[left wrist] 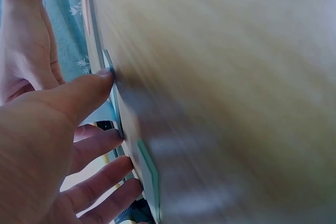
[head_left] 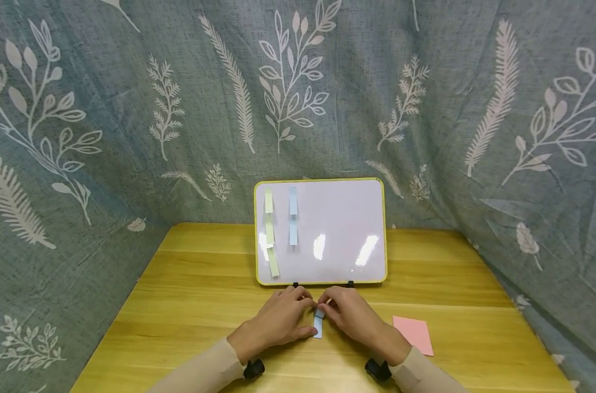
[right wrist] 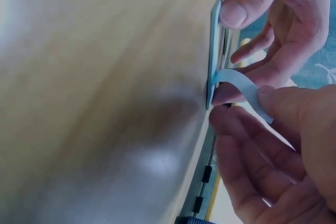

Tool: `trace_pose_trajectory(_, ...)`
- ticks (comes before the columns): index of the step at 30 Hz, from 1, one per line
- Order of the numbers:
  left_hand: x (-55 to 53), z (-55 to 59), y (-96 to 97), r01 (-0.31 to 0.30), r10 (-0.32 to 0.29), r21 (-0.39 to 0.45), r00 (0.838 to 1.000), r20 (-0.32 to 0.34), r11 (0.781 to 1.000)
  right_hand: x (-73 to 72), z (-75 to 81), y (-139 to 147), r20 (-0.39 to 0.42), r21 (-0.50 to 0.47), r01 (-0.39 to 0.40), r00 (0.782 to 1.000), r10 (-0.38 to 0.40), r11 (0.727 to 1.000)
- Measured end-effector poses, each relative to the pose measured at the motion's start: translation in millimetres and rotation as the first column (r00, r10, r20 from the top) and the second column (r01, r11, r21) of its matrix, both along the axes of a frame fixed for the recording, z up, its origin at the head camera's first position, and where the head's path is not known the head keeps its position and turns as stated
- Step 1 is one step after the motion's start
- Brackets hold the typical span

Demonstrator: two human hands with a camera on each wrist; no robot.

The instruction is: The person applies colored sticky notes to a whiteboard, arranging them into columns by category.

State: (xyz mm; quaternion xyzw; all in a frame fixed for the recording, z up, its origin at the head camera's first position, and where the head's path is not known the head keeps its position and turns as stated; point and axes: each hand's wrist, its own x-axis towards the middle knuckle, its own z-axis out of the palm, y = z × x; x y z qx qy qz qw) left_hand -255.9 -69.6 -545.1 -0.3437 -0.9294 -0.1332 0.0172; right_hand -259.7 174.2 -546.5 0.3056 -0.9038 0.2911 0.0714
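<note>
A narrow pad of blue sticky notes (head_left: 318,327) lies on the table between the hands. My left hand (head_left: 288,314) presses it down, thumb at the near end and index fingertip at the far end, fingers fairly straight. With thumb and fingertips, my right hand (head_left: 349,311) pinches the top blue strip (right wrist: 239,80), which curls up from the pad at its far end. A green sticky note pad (left wrist: 149,177) lies by the left fingertips in the left wrist view; the left hand hides it in the head view.
A yellow-framed whiteboard (head_left: 337,218) stands behind the hands. On it hang several green strips (head_left: 269,229) in a column and two blue strips (head_left: 293,215). A pink sticky note pad (head_left: 413,334) lies right of the right wrist. Patterned cloth (head_left: 327,109) surrounds the table (head_left: 190,305).
</note>
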Motion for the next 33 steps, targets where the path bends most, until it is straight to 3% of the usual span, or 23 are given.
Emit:
trace_pose_trajectory(11, -0.1, 3.6, 1.0, -0.025, 0.025, 0.005, 0.999, 0.020, 1.000, -11.5, 4.9, 3.9, 0.033, -0.041, 0.014, 0.999, -0.013, 0.999)
trace_pose_trajectory(33, -3.7, -2.4, 0.7, -0.021, 0.020, 0.033, 0.999, 0.030, 0.999, -25.5, 6.7, 5.0, -0.028, -0.040, 0.107, 0.994, -0.108, 0.993)
